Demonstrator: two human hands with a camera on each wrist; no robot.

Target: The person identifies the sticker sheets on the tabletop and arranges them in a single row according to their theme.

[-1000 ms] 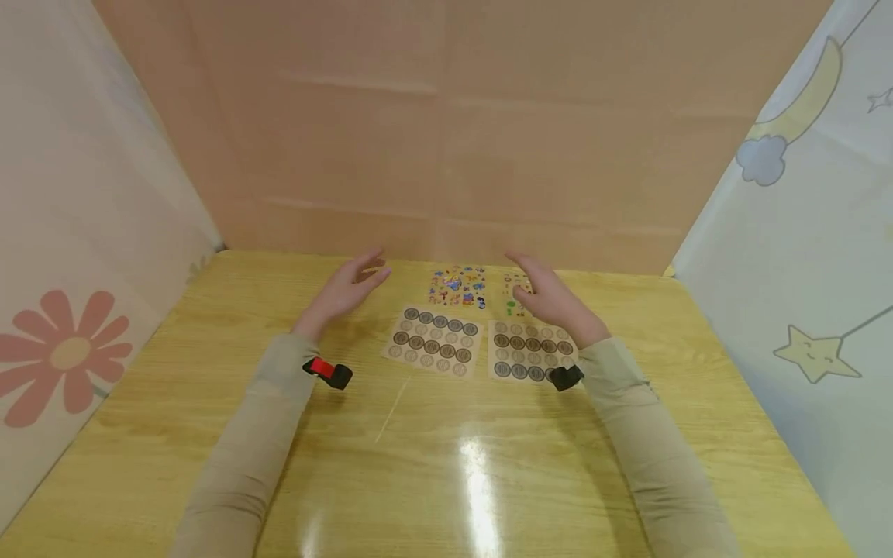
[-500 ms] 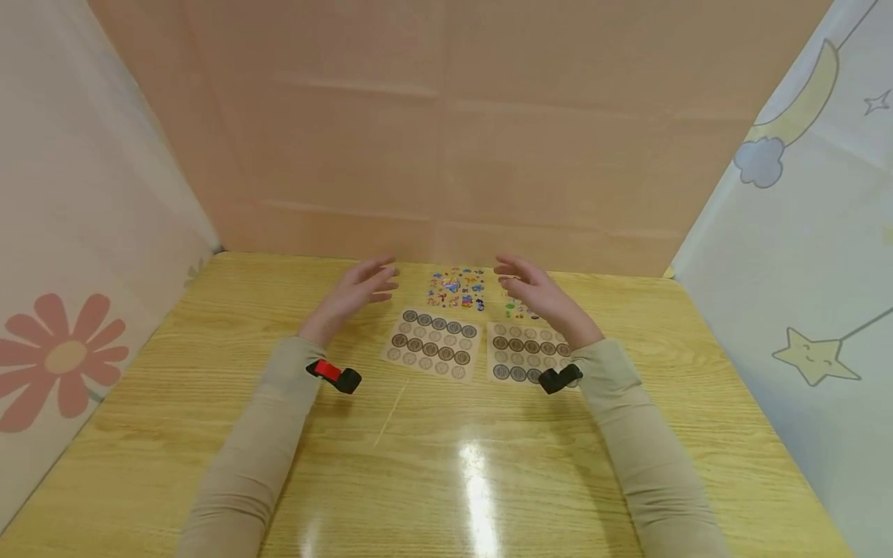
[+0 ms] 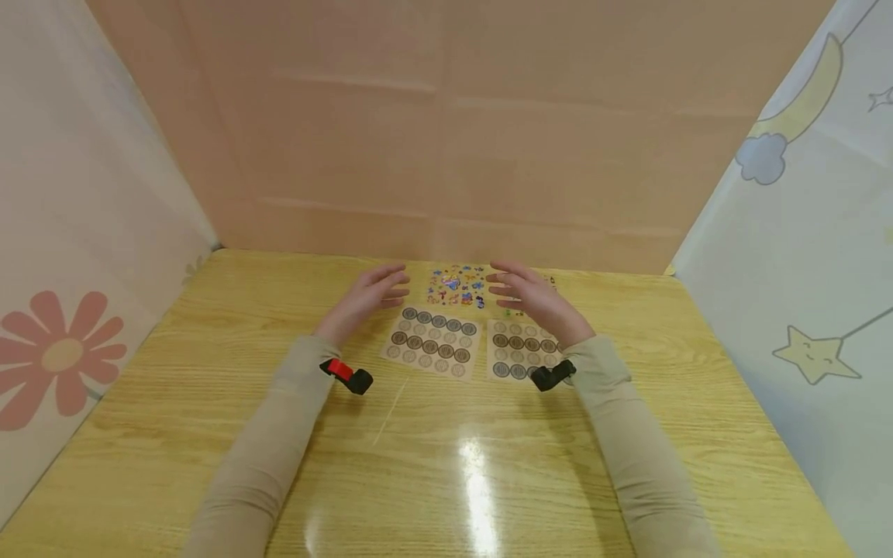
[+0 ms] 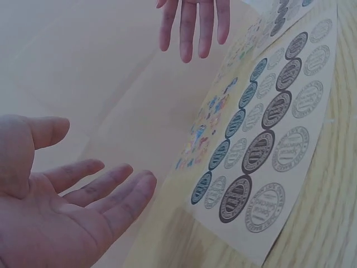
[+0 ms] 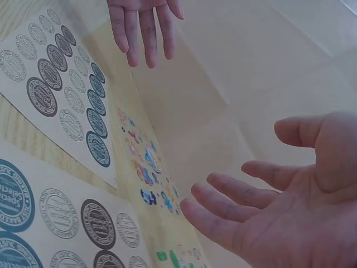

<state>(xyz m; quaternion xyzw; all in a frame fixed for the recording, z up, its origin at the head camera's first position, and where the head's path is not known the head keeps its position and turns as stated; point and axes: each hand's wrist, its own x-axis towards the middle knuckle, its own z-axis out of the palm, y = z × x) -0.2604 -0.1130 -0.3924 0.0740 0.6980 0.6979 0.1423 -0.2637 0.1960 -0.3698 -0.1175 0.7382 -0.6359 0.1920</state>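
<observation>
In the head view my left hand (image 3: 366, 301) hovers over the table, left of the sticker sheets, its fingers loosely extended and holding nothing. My right hand (image 3: 536, 297) faces it from the right, also relaxed and holding nothing, and hides part of a clear sticker sheet (image 3: 515, 313) with small coloured pictures. Between the hands lies another clear sheet of colourful stickers (image 3: 455, 287). Nearer to me is a sheet of round seal stickers (image 3: 432, 341), slightly turned. A second round-sticker sheet (image 3: 525, 350) lies to its right, partly covered by the right wrist camera.
The wooden table (image 3: 432, 465) runs back to a plain orange-pink backdrop (image 3: 446, 139). A flower-printed sheet (image 3: 63, 194) hangs at the left, and one with moon and stars (image 3: 823, 248) at the right. Small cameras sit on the left wrist (image 3: 346, 376) and right wrist (image 3: 551, 376).
Both hands have moved inward, toward each other, the left one to the right and the right one slightly to the left. Their palms have turned to face each other. The sheets stay where they were.
</observation>
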